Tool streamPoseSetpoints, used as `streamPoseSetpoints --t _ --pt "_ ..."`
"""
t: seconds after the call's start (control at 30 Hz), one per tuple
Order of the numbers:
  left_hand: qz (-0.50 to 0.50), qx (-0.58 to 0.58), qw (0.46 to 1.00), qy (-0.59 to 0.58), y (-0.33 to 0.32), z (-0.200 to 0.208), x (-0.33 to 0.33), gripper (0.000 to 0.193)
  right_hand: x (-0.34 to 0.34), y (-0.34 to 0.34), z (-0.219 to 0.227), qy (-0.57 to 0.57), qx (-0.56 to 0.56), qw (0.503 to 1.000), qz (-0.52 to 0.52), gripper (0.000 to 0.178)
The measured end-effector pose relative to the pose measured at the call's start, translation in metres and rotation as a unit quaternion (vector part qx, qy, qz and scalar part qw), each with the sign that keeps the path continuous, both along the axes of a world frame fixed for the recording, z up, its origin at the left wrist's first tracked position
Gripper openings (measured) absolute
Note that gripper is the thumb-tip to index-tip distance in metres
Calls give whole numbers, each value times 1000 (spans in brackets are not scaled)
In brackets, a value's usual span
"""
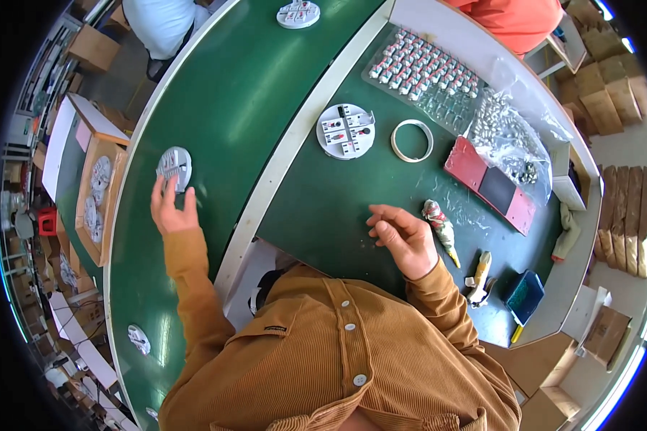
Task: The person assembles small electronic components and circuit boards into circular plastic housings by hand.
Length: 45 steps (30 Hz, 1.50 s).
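Observation:
Over the green conveyor belt on the left, my left hand (171, 208) has its fingers apart, their tips at the near edge of a round white assembly (180, 161). Whether they press on it I cannot tell. Above the green worktable my right hand (408, 241) hovers with loosely bent fingers and no visible thing in them. Just right of it lies a screwdriver-like tool (442, 228) wrapped in tape. Farther off on the table sits another round white assembly (346, 131) with a cross-shaped divider and small red and black parts. Beside it lies a cream-coloured ring (413, 141).
A pale rail (266, 183) divides belt and table. Small parts in a clear tray (424, 68), a plastic bag of metal pieces (510, 122) and a red fixture (489, 185) stand to the right. Nearer are a yellow-handled tool (480, 276) and a dark blue bin (525, 296).

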<state>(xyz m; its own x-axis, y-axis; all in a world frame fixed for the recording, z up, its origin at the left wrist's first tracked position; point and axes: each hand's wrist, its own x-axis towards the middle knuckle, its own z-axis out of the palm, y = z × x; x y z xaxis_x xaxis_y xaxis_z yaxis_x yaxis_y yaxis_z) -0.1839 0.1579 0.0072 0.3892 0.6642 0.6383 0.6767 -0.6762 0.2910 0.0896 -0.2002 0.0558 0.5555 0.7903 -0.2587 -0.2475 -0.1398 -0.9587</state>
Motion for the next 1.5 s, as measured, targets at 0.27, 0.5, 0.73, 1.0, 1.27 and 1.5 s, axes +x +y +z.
streamPoseSetpoints --t 0.27,0.5,0.73,1.0,1.27,1.5 --pt "-503 -275 819 -27 -36 48 246 37 2 -24 1 -48 -53 996 -49 29" --pt "-548 -265 770 191 -34 38 297 21 30 -48 23 -184 -84 972 -122 25" --pt "-316 -300 896 88 -102 33 189 7 215 47 8 -439 -222 850 -186 33" --pt "-272 -297 915 -18 -143 17 142 29 309 81 -63 -478 -329 796 -171 52" --pt "-482 -282 829 34 -125 20 173 102 293 68 -38 -453 -315 811 -196 38" --pt "-493 -343 800 12 -123 10 158 112 28 45 25 -442 -74 894 -5 34"
